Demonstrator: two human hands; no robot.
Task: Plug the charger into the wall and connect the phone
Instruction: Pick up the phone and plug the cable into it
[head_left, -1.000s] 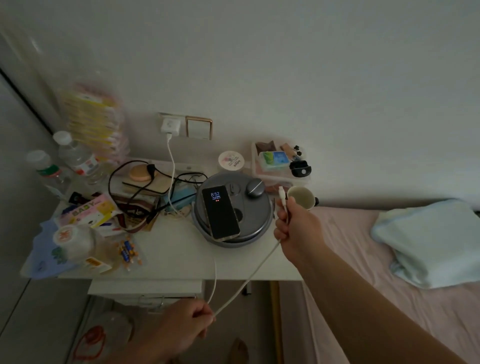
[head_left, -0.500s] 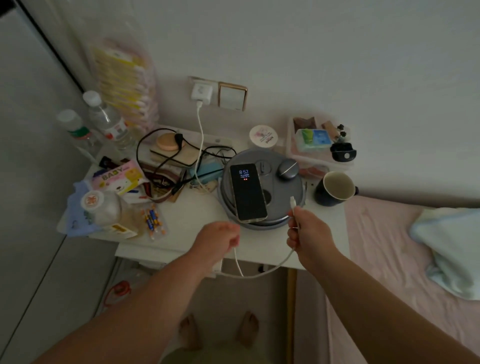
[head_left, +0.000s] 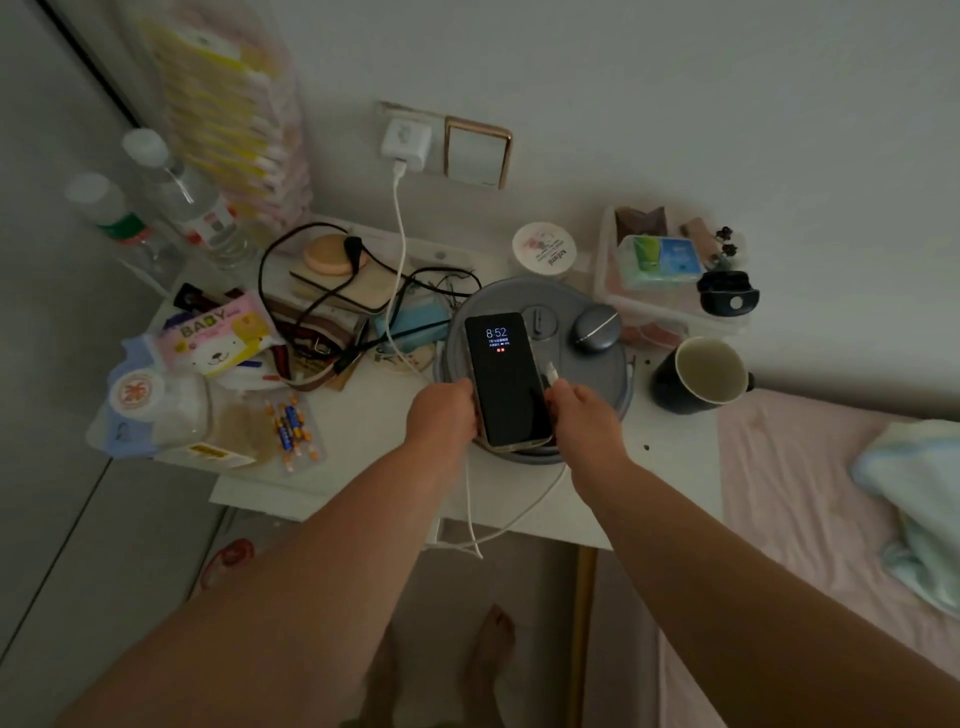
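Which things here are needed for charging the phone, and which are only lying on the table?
Needed: charger in the wall socket; white cable; cable plug in the right hand; phone, gripped by the left hand.

Lying about: mug, water bottles, baby wipes, batteries, black cord.

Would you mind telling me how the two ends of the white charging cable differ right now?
The far end is plugged into the white charger on the wall; the near end is loose, pinched in the right hand beside the phone. The far end hangs downward; the near end points up. Both are white.
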